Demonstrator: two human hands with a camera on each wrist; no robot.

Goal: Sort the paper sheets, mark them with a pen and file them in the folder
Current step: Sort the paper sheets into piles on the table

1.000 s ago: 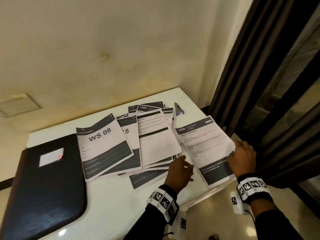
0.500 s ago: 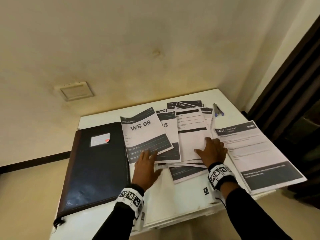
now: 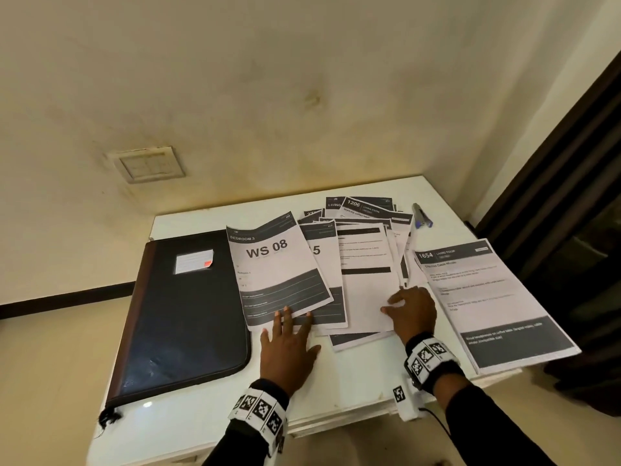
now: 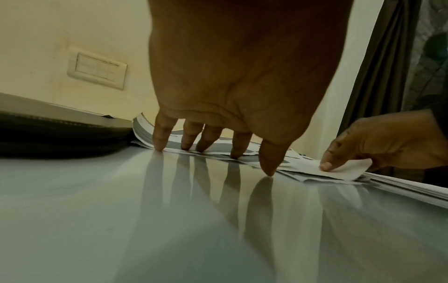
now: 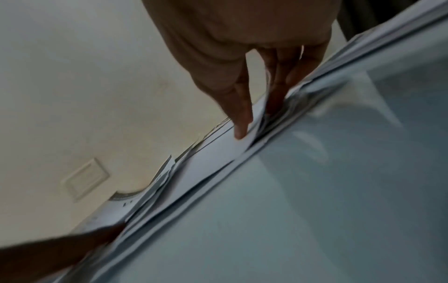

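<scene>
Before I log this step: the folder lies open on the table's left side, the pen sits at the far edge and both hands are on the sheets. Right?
Not quite: the folder lies closed, as the head view shows. The pen sits at the far edge, and the left hand and right hand are on the sheets.

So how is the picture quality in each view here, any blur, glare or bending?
Head view: sharp, "WS 08" sheet readable, wide-angle bending toward the edges, a small glare spot on the folder. Left wrist: dim, the glossy table mirrors the fingers. Right wrist: tilted, motion-blurred sheets.
</scene>
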